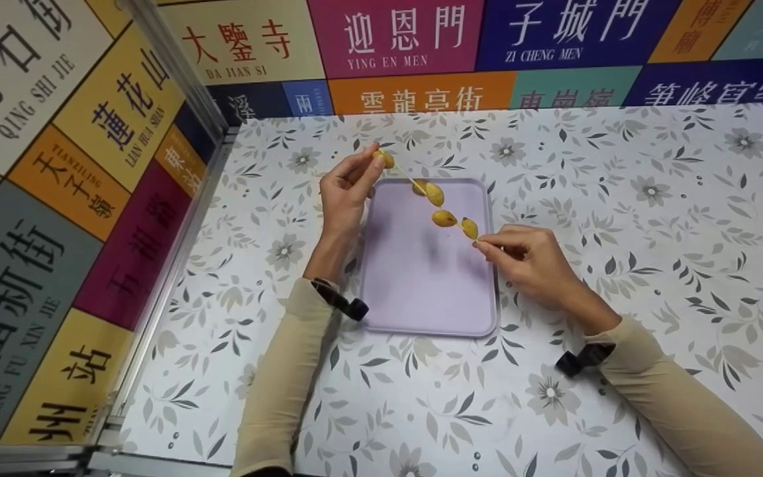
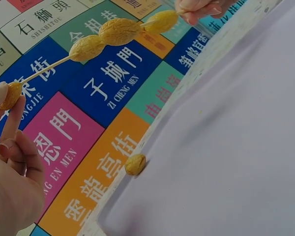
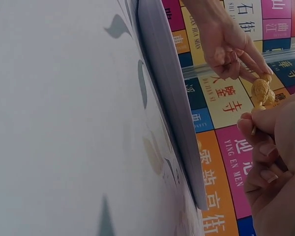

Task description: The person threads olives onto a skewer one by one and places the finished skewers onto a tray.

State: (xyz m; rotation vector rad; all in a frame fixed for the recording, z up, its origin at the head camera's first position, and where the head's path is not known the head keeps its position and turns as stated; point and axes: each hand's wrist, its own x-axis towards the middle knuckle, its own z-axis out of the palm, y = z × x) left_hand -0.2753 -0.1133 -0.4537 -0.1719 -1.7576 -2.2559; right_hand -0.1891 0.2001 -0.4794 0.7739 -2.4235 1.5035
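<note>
A thin skewer (image 2: 46,69) carries three wrinkled, olive-like yellow fruits (image 2: 119,32), bunched toward its right-hand end. That end is pinched between the thumb and fingers of my right hand (image 1: 534,262). At the other end, my left hand (image 1: 348,189) pinches another yellow fruit (image 2: 11,96) against the skewer's tip; how far the tip goes in cannot be seen. Both hands hold the skewer slantwise above a light purple tray (image 1: 428,285). One loose yellow fruit (image 2: 135,164) lies inside the tray at its far edge.
The tray rests on a table (image 1: 620,265) covered in a white floral print. Colourful panels with Chinese lettering (image 1: 408,36) stand along the back, and more panels (image 1: 83,218) line the left side behind a metal frame.
</note>
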